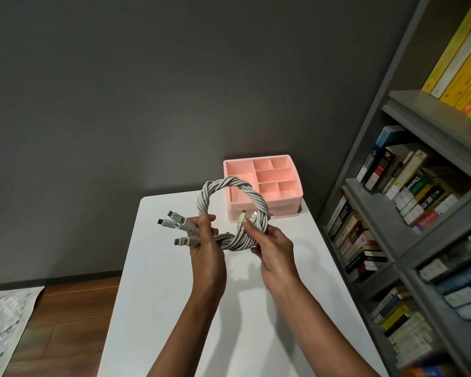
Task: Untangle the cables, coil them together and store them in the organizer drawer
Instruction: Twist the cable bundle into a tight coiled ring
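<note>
A dark grey wall (120,104) fills the back, and a grey bookshelf (408,110) packed with books stands along the right. A white desk (161,281) runs away from the person. At its far end sits a pink organizer (283,209), its open top divided into compartments and what looks like a closed drawer front below.

The cables (206,197), grey-white and twisted together into one ring, are held up in the air above the desk, just in front of the organizer. The left hand (206,246) has its fingers clenched round the ring's left side. The right hand (275,251) pinches the lower right of the ring between thumb and fingertips. Three plug ends (174,217) stick out loose to the left, and two more connectors (242,214) lie against the ring by the right thumb.

The coil looks finished; storing it remains. The ring is sprung and nothing ties it, so freeing one hand to pull the drawer could let it unwind. The protruding plugs may catch on the drawer's edge, and the ring looks wide for the drawer. A light organizer could slide when the drawer is pulled.

The book spines carry lettering, but it is too small and blurred to read with confidence. No brand shows on the cables or the organizer.
</note>
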Motion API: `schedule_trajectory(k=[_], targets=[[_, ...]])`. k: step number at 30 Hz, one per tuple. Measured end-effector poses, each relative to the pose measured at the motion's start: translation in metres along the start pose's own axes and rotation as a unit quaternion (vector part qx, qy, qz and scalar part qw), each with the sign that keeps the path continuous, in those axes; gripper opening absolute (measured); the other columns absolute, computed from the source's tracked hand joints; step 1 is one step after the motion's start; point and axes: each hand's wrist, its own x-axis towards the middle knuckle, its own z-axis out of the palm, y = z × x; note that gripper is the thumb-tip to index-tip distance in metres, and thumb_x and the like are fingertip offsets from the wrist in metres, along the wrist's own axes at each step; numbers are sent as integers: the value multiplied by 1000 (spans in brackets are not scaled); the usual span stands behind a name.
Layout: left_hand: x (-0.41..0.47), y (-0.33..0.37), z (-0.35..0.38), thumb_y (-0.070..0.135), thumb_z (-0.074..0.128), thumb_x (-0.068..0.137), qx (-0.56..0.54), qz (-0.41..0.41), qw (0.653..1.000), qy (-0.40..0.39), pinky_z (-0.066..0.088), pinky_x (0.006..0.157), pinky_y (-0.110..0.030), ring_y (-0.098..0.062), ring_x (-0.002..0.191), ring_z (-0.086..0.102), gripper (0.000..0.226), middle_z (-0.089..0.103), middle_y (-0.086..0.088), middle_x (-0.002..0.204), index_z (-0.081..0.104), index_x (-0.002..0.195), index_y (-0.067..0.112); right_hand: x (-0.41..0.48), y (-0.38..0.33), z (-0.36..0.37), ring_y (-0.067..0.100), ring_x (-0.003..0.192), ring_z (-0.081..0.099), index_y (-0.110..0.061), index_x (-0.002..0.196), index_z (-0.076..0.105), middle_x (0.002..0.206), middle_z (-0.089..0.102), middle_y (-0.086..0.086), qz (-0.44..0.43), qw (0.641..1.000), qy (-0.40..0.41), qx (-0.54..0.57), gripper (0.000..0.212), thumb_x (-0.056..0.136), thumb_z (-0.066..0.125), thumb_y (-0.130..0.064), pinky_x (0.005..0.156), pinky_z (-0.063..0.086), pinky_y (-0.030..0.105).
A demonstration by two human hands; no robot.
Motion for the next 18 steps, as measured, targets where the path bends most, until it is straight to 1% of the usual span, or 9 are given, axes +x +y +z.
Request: schedule_trajectory(k=[2,4,6,9,11,13,15,16,18], targets=[[-1,0,-2,39,44,99,-1,2,1000,-9,37,74,-33,-13,70,44,26,42,1,77,57,80,28,2,-1,1,15,77,60,-8,92,71,84,71,5,25,999,-18,-23,21,75,79,-17,68,42,27],[-2,0,-3,38,43,100,4,14,1000,-19,38,71,-32,-12,68,45,25,42,1,76,57,82,26,2,-2,3,17,76,62,-8,90,71,82,71,5,42,998,-35,-7,14,78,76,-14,66,44,27],[-3,0,-4,38,41,100,19,38,999,-28,39,70,-30,-12,69,45,25,43,1,76,57,86,25,1,-1,5,20,81,66,-8,91,71,87,72,8,40,998,-53,8,12,80,73,-11,73,48,31],[-6,3,-4,37,39,101,24,64,997,-39,39,68,-27,-11,68,45,25,43,3,77,58,92,23,0,2,9,23,84,65,-7,95,70,90,72,10,49,997,-48,21,15,80,72,-10,81,47,36],[-11,4,-3,35,36,102,30,82,995,-51,40,66,-23,-4,64,49,26,45,5,75,57,99,20,-1,2,13,20,78,66,-5,100,68,86,71,8,73,995,-32,65,21,80,72,-7,73,50,30],[-18,3,-2,33,34,102,45,100,992,-65,44,64,-15,5,62,52,29,48,10,75,56,106,15,-2,1,16,19,73,67,-5,98,68,84,71,8,82,992,-5,96,21,78,73,-4,64,53,27],[-22,4,-2,33,33,102,58,114,989,-73,44,67,-6,10,66,52,32,49,11,77,55,112,12,-2,2,16,24,74,64,-6,87,68,81,69,11,54,995,9,83,12,77,73,-1,64,50,30],[-23,5,-2,33,33,102,60,115,989,-73,43,67,-4,10,67,52,33,49,11,78,55,114,12,-3,2,15,24,73,60,-8,81,68,78,68,10,22,998,15,55,9,78,74,-2,62,45,31],[-21,8,-1,33,32,102,54,110,991,-60,42,64,-3,10,64,53,33,48,10,79,54,114,10,-5,3,15,21,67,54,-12,73,69,69,69,2,-55,998,17,-15,10,80,74,-7,55,39,29]])
